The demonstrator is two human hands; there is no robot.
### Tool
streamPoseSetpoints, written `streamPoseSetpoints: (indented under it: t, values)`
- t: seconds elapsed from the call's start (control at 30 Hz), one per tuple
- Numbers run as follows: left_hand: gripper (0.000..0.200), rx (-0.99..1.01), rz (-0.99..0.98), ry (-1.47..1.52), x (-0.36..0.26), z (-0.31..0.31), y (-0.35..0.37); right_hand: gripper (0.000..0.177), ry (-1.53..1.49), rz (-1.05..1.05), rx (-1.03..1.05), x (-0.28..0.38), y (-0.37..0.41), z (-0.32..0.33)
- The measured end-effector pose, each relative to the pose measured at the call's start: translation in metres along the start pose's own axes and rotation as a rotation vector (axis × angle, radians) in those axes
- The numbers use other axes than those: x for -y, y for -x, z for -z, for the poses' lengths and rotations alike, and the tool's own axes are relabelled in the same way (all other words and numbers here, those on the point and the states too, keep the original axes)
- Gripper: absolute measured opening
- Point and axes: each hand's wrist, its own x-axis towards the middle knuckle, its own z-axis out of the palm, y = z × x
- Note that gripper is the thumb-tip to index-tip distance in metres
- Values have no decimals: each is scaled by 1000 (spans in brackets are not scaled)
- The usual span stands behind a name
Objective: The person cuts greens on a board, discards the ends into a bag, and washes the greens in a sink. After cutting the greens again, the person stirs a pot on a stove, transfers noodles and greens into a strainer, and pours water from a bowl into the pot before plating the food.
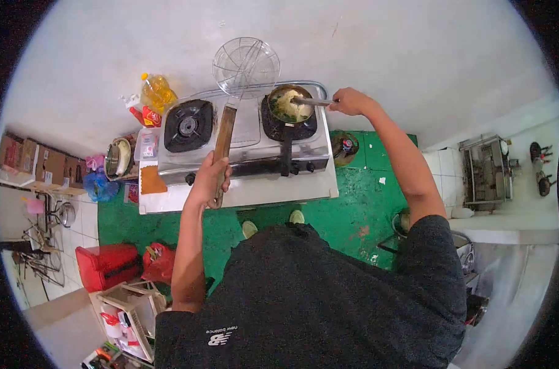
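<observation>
My left hand [210, 179] is wrapped around the wooden handle of a wire strainer [247, 61]. Its round mesh basket is raised beyond the stove, against the wall in this view. In my right hand [353, 101] is a long grey metal utensil [313, 101], whose far end reaches into a small frying pan [286, 120]. Pale, creamy food with green bits [290, 106] lies in the pan. The pan sits on the right burner of a two-burner gas stove [242, 157], its black handle pointing toward me. A black left burner [188, 125] carries nothing.
Left of the stove stand a yellow oil bottle [158, 92], a red packet [147, 115] and a metal bowl [118, 158]. A round object, perhaps a gas cylinder [346, 147], is on the green floor [372, 197] at right. A red bag [108, 265] lies behind left.
</observation>
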Motion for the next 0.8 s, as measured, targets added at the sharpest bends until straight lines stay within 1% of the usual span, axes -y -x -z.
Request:
streamPoseSetpoints:
  t: [0.03, 0.1, 0.13, 0.2, 0.33, 0.4, 0.43, 0.5, 0.6, 0.73, 0.8]
  values:
    - [17, -5, -4, 17, 0, -8, 0, 56, 6, 12, 6, 0, 3, 9]
    - [15, -20, -36, 31, 6, -22, -1, 53, 60, -58, 40, 4, 4, 22]
    - [14, -47, -45, 20, 8, -30, -1, 53, 63, -44, 41, 3, 2, 22]
    - [13, -86, -50, 17, 15, -45, 0, 48, 207, 64, -71, 2, 1, 23]
    - [13, -139, -56, 44, 28, -69, 5, 50, 306, 96, -49, 9, 1, 35]
    - [14, -162, -60, 55, 33, -80, 10, 55, 381, 89, 13, 8, 1, 41]
    - [14, -183, -54, 59, 34, -86, 14, 55, 382, 103, 11, 6, 0, 39]
    - [14, -213, -52, 65, 37, -95, 18, 61, 426, 210, 28, 1, -4, 35]
    - [15, -223, -71, 73, 40, -105, 25, 63, 405, 257, 6, -10, -27, 16]
    - [15, -252, -58, 57, 39, -112, 34, 64, 415, 281, -27, -15, -43, 0]
    - [15, -261, -60, 46, 37, -114, 37, 65, 372, 269, 17, -19, -51, -6]
